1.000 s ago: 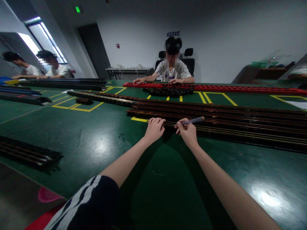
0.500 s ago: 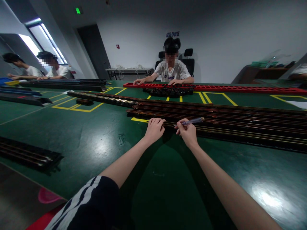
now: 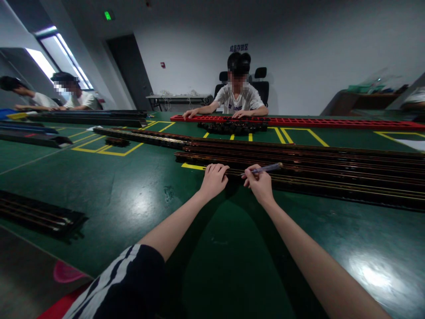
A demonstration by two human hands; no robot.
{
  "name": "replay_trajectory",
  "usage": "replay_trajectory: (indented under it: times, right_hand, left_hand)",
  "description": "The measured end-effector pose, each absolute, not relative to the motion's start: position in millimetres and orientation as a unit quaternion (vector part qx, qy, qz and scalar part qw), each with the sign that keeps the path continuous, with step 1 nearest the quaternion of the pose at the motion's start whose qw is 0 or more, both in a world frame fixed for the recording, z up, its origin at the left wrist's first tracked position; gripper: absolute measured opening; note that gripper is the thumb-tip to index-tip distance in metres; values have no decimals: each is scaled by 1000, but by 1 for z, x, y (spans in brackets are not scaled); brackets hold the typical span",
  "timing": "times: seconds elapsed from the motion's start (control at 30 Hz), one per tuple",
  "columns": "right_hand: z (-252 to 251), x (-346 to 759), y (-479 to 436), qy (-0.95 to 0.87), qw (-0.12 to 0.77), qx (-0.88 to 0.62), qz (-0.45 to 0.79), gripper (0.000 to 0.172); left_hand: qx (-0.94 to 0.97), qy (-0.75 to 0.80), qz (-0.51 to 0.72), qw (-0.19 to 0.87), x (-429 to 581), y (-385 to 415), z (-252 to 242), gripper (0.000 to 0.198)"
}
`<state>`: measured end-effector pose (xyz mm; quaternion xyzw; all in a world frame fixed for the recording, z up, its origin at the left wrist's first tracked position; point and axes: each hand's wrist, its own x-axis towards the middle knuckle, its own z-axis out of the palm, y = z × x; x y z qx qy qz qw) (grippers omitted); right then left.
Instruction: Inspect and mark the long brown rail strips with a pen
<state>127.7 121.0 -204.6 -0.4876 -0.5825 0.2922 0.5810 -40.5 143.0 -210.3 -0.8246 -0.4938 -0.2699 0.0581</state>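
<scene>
Left hand (image 3: 214,179) palm-down, right hand (image 3: 260,182) pinched.

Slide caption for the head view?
Left hand at dark strips, right hand holding a pen-like tool, over a green table.

Green table (image 3: 133,239): long dark strips (image 3: 332,166), 1 red frame (image 3: 315,122), black pile (image 3: 232,126), yellow tape (image 3: 193,166).

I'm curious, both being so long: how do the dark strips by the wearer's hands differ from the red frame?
The dark strips show coppery lines; the red frame is plain red, with a row of openings. Several strips lie side by side, while the frame looks like one piece. The strips lie by the wearer's left hand and right hand; the frame is farther off, by another person. Both are long and narrow.
</scene>
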Motion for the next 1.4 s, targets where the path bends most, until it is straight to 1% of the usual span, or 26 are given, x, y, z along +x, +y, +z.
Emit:
replay_trajectory:
  times: [0.43, 0.9, 1.17, 1.4]
  right_hand:
    - [-204, 128, 120, -577, 589, -477, 304, 35]
    - [-204, 127, 120, -569, 599, -473, 306, 37]
    - [-204, 128, 120, -576, 595, -473, 302, 39]
    - [-203, 128, 120, -581, 587, -481, 296, 40]
  left_hand:
    - [-825, -494, -267, 58, -40, 144, -211, 33]
    - [-825, -494, -267, 69, -40, 144, -213, 33]
    - [-829, -491, -252, 88, -39, 143, -213, 40]
    - [-829, -499, -236, 89, -37, 141, -210, 40]
